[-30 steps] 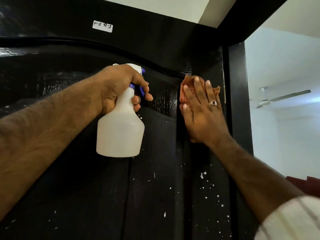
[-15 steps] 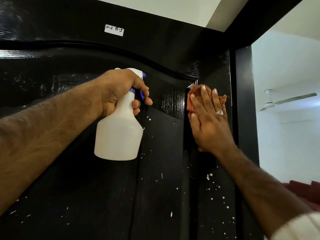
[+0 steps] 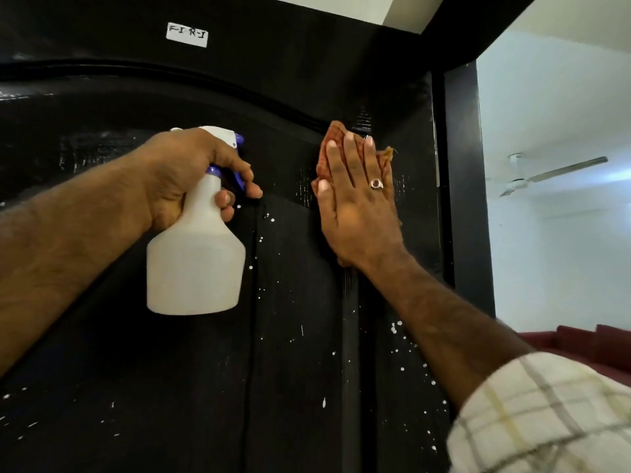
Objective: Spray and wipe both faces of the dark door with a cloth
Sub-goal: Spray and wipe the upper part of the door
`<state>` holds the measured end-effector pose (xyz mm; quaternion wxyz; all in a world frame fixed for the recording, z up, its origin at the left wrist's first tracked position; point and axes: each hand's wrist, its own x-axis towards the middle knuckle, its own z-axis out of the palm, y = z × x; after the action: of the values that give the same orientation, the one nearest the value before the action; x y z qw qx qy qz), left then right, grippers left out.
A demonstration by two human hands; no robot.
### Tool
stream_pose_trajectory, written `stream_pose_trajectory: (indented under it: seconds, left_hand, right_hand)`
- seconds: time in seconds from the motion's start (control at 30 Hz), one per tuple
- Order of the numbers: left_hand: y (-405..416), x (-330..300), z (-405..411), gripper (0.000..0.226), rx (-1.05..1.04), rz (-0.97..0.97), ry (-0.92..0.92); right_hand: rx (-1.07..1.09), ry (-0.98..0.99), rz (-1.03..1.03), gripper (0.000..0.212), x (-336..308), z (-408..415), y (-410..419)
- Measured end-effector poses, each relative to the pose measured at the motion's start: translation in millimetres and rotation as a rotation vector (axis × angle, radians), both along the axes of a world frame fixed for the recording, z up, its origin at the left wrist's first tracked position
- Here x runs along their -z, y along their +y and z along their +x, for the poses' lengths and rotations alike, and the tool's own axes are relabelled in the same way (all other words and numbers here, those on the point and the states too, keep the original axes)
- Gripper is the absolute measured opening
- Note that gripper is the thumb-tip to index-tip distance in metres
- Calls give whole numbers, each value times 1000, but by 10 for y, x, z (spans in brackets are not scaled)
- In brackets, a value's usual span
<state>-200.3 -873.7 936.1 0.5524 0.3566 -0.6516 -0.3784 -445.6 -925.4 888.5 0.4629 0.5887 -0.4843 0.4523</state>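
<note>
My left hand (image 3: 184,175) grips the spray bottle (image 3: 194,264) mid-frame; my right hand (image 3: 358,213), fingers flat, presses the cloth (image 3: 336,136) on the dark door (image 3: 290,370).

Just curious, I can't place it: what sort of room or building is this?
Most likely a home. A dark door stands in its frame, and through the opening beside it a ceiling fan hangs in a white room with a red sofa.

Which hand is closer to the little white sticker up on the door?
Left. The left hand, holding the spray bottle, is almost straight below the sticker. The right hand, pressing the cloth, is farther right.
</note>
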Motion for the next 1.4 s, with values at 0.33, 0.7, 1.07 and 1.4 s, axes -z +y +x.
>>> stream_pose_trajectory:
  seconds: [0.33,0.7,1.07,1.4]
  left_hand:
    - [32,38,286,18,-86,25,34]
    - [108,106,420,17,-152,9,60]
    - [153,232,656,26,-233,38,93]
    - [149,354,798,22,-258,37,97]
  right_hand:
    - [-26,253,-25,65,418,76,44]
    - [-78,277,-15,64,837,491,42]
    - [-108,220,15,66,931,826,30]
    - [-92,63,-32,67,543,1095,-17]
